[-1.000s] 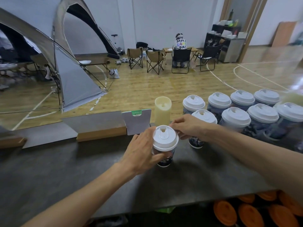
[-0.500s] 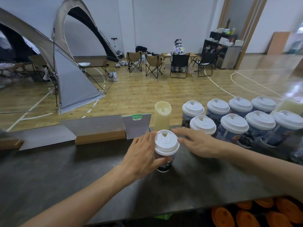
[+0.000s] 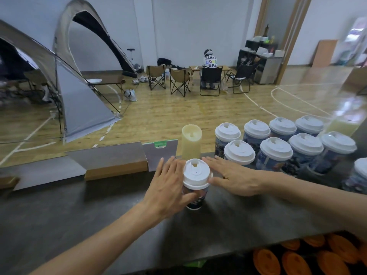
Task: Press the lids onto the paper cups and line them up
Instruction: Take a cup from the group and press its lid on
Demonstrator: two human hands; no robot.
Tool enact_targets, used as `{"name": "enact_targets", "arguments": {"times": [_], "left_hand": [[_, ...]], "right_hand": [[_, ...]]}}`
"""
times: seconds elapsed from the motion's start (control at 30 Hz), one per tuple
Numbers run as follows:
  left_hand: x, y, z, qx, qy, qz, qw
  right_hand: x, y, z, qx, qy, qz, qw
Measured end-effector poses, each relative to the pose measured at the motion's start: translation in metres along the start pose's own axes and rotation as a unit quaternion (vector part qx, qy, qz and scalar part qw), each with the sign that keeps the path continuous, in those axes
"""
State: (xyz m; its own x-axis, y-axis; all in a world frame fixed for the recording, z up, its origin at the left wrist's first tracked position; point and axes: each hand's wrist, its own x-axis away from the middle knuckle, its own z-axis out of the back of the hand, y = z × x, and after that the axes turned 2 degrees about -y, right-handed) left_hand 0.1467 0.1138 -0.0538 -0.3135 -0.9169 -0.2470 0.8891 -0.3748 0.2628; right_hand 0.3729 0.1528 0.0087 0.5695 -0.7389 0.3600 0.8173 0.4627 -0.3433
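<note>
Orange discs (image 3: 294, 262) below the counter (image 3: 59, 219) edge, cut off by frame. On the counter: lidded paper cup (image 3: 195, 187), upright. Left hand (image 3: 168, 187) wraps its side, thumb across the print, fingers hidden behind. Right hand (image 3: 233, 178) flat, fingers straight, touching the lid (image 3: 196, 172) rim. Behind: cream cylinder (image 3: 191, 141); lidded cup rows (image 3: 278, 143) to the right, farthest blurred.
</note>
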Motion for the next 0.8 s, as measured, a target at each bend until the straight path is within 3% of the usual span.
{"name": "enact_targets", "arguments": {"times": [0.23, 0.4, 0.5, 0.6, 0.8], "left_hand": [[-0.001, 0.001, -0.003, -0.018, -0.008, 0.013, 1.0], [0.0, 0.002, 0.003, 0.003, -0.039, 0.003, 0.999], [-0.002, -0.001, 0.009, 0.134, -0.081, -0.015, 0.988], [0.002, -0.006, -0.002, 0.295, -0.073, -0.005, 0.953], [0.01, -0.001, -0.024, 0.356, 0.003, 0.044, 0.933]], "right_hand": [[0.003, -0.001, -0.003, -0.042, -0.035, 0.024, 0.998], [0.001, 0.0, -0.008, -0.045, -0.005, 0.037, 0.998], [0.003, 0.002, -0.009, -0.021, 0.0, 0.019, 1.0], [0.007, -0.002, -0.012, -0.04, 0.003, 0.021, 0.999], [0.002, 0.001, -0.015, 0.076, 0.016, 0.003, 0.997]]}}
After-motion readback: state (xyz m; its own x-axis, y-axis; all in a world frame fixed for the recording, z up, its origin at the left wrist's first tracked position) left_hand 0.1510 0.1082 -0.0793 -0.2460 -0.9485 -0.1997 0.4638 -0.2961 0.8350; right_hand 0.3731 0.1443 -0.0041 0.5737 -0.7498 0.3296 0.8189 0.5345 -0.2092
